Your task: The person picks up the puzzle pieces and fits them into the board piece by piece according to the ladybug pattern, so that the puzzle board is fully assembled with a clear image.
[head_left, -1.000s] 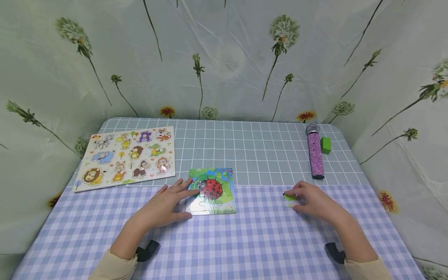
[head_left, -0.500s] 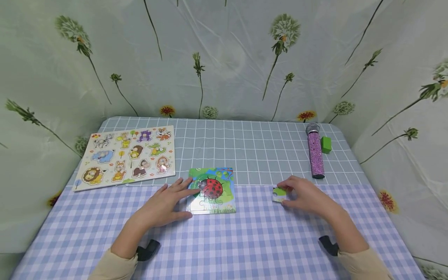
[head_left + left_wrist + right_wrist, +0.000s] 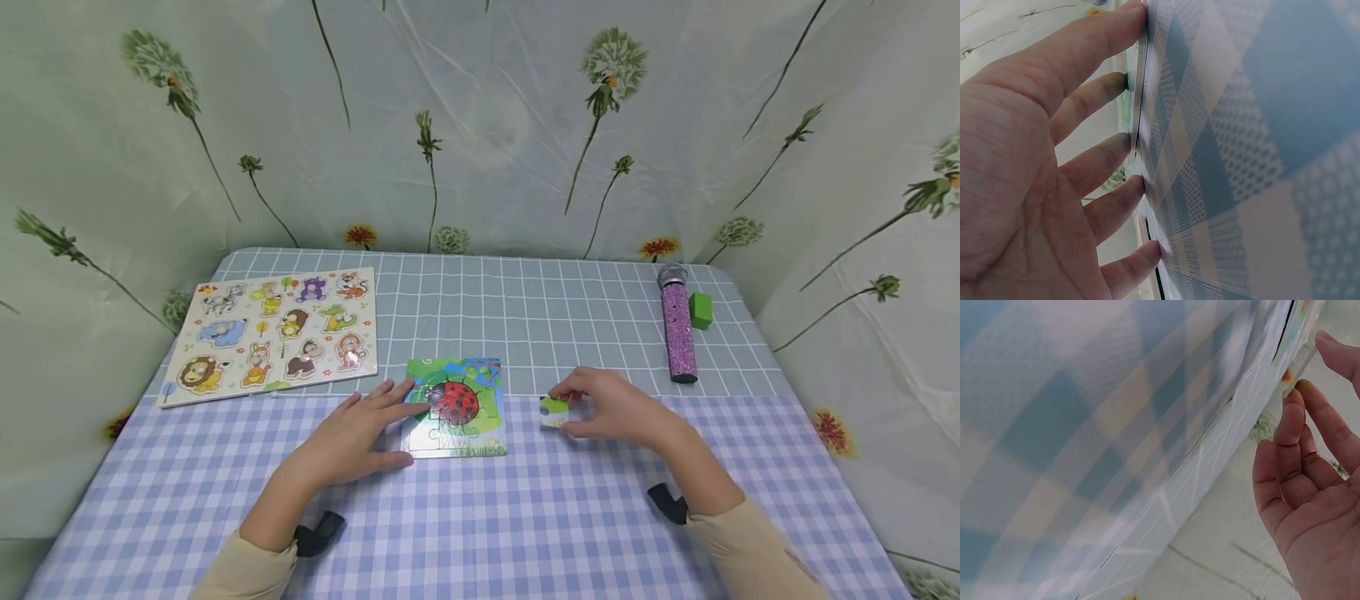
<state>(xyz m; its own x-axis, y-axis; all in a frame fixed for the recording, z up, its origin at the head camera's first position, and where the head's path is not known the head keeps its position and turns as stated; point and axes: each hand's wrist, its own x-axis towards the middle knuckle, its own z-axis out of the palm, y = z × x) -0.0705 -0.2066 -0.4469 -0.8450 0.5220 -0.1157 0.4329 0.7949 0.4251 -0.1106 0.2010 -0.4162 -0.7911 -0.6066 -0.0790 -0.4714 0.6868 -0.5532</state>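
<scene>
A square ladybug jigsaw puzzle [image 3: 480, 417] lies flat in the middle of the table in the head view. My left hand [image 3: 358, 435] rests at its left side, fingers spread, with fingertips touching the puzzle's left part. In the left wrist view, the straight fingers of the left hand [image 3: 1041, 162] meet the puzzle's edge and the cloth. To the right of the puzzle, my right hand [image 3: 618, 406] pinches a green and white puzzle piece [image 3: 553, 410] between thumb and fingers. Edge-on in the right wrist view, that piece [image 3: 1305, 367] shows thin between thumb and fingertips.
An animal peg puzzle board [image 3: 273, 333] lies at the back left. At the back right are a glittery purple microphone [image 3: 678, 329] and a green block [image 3: 701, 310]. A checked cloth [image 3: 480, 533] covers the front of the table, and a flowered curtain [image 3: 495, 125] hangs behind.
My right hand has moved left with the puzzle piece, from the right side of the table to close beside the ladybug puzzle. The left hand has stayed in place.
</scene>
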